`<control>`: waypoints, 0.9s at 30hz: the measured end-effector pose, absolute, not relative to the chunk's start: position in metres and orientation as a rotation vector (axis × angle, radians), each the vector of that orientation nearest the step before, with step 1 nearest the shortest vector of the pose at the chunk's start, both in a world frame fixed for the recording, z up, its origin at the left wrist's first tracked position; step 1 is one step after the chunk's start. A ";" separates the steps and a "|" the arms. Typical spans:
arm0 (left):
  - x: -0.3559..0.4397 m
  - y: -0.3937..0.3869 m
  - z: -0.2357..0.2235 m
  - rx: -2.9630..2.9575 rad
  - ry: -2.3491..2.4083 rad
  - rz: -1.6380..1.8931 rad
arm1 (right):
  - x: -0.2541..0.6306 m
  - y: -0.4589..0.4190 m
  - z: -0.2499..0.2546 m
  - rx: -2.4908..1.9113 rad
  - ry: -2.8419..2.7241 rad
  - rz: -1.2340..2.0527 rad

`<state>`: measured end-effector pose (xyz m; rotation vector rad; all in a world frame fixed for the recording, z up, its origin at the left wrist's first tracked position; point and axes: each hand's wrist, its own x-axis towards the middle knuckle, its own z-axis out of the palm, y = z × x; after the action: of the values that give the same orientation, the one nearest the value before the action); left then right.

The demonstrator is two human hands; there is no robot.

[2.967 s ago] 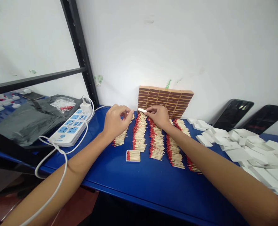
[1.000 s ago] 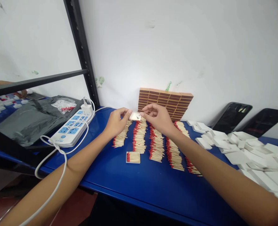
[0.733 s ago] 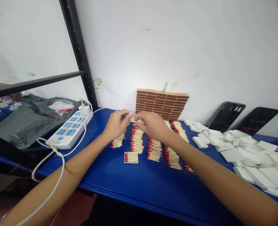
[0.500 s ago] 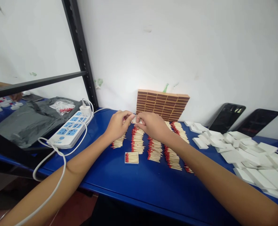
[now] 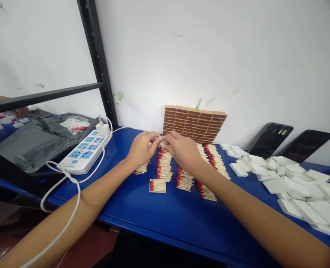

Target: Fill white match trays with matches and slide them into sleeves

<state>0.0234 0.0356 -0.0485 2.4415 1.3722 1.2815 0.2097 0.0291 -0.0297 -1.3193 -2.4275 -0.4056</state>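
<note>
Between my left hand (image 5: 143, 148) and my right hand (image 5: 183, 149) is a small white matchbox tray (image 5: 162, 143), pinched at its two ends. My fingers cover most of it, so its contents are hidden. Below my hands, red-headed matches (image 5: 165, 165) lie in several long rows, partly under my wrists and right forearm. A white tray filled with matches (image 5: 157, 185) rests on the blue table nearer to me, its red heads to the left.
Stacked brown matchbox sleeves (image 5: 194, 123) stand against the wall. Many white trays (image 5: 290, 182) are heaped at the right, before two dark phones (image 5: 271, 139). A power strip (image 5: 83, 152) with a loose cable lies left, near a black rack post (image 5: 100, 56). Another person's hand (image 5: 21, 111) shows far left.
Both hands stay at the same spot, and the fingers have closed further over the small white tray, so less of it shows. The view has shifted slightly.
</note>
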 end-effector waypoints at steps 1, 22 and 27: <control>0.024 0.036 -0.049 2.445 1.378 1.275 | 0.210 0.029 -0.030 -1.331 -2.438 -0.440; 0.023 0.040 -0.053 2.474 1.423 1.189 | 0.214 0.040 -0.038 -1.216 -2.384 -0.019; 0.024 0.040 -0.055 2.466 1.406 1.194 | 0.216 0.043 -0.041 -1.204 -2.391 -0.005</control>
<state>0.0240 0.0403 -0.0545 2.4660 1.4060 1.1944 0.2162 0.0426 -0.0406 -1.2042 -2.3911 -0.0047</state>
